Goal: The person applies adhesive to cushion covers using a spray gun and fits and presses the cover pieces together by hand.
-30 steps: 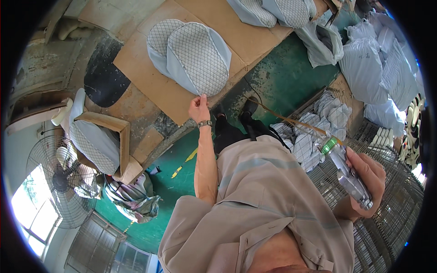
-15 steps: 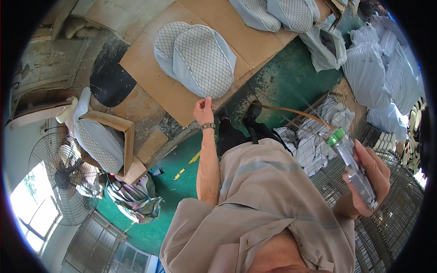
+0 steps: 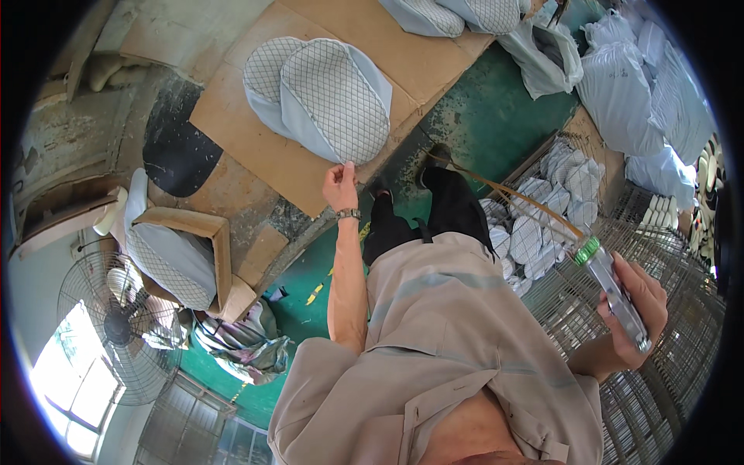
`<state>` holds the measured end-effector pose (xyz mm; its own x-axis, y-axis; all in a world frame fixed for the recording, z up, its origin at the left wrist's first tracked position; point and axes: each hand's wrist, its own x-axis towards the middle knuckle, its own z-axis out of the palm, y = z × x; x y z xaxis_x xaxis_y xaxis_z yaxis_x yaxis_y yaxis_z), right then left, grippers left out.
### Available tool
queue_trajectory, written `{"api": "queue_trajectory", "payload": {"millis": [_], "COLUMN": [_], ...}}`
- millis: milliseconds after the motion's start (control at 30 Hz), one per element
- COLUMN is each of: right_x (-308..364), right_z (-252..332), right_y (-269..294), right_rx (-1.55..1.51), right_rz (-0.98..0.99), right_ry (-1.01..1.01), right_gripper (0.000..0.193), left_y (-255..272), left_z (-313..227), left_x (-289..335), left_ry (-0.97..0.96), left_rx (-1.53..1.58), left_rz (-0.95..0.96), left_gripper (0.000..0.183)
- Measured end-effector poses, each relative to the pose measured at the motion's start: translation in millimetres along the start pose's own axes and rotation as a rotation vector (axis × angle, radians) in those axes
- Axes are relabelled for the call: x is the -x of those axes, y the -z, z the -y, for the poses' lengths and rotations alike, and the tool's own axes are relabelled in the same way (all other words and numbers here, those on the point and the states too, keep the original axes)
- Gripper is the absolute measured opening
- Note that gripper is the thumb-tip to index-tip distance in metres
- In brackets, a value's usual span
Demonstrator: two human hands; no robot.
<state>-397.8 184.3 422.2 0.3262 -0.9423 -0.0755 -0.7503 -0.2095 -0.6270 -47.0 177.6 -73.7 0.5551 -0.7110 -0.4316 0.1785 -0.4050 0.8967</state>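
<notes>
My left hand (image 3: pixel 341 188) has its fingertips pinched at the near tip of a rounded fabric piece (image 3: pixel 335 105), pale grey-blue with a diamond-quilted top. It lies overlapping a similar piece (image 3: pixel 267 66) on a flat sheet of cardboard (image 3: pixel 256 151). Out to the right, my right hand (image 3: pixel 642 306) is wrapped round a silver, metal-bodied handheld tool (image 3: pixel 612 287), whose exact kind I cannot make out. A green collar (image 3: pixel 587 250) sits at its far end, and a yellow-brown hose (image 3: pixel 527 203) runs from there toward the floor.
More quilted pieces (image 3: pixel 484 12) lie at the table's far end. A cardboard box (image 3: pixel 221 267) holds others at left, near a wire fan (image 3: pixel 116 318). White plastic bags (image 3: pixel 620 101) are piled at right, with wire racks (image 3: pixel 666 387) and a heap of quilted pieces (image 3: pixel 542 225) below.
My right hand and the tool have shifted slightly right, with the green collar lower in view. My left hand keeps its pinch at the quilted piece's tip. The whole view has shifted a little.
</notes>
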Motion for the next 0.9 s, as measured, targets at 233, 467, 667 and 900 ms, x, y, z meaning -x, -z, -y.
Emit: {"api": "queue_trajectory", "payload": {"millis": [233, 467, 667, 900], "right_x": [-15.3, -44.8, -65.6, -79.7], "right_z": [-39.1, -74.4, -95.2, -95.0], "right_y": [17.8, 23.0, 30.6, 31.7], "right_rx": [-0.115, -0.29, -0.288, -0.352], "right_rz": [0.083, 0.044, -0.001, 0.255], "right_ry": [0.037, 0.089, 0.086, 0.071], "right_gripper": [0.072, 0.067, 0.068, 0.066], "left_y": [1.5, 1.6, 4.9, 22.9], "left_z": [-14.1, -25.3, -50.3, -78.7], "left_x": [12.6, 14.4, -14.0, -60.5], "left_ry": [-0.034, -0.007, -0.049, 0.047], "left_rx": [-0.07, -0.161, -0.146, -0.123], "left_rz": [-0.047, -0.153, -0.219, -0.205], "left_gripper": [0.023, 0.024, 0.022, 0.024]}}
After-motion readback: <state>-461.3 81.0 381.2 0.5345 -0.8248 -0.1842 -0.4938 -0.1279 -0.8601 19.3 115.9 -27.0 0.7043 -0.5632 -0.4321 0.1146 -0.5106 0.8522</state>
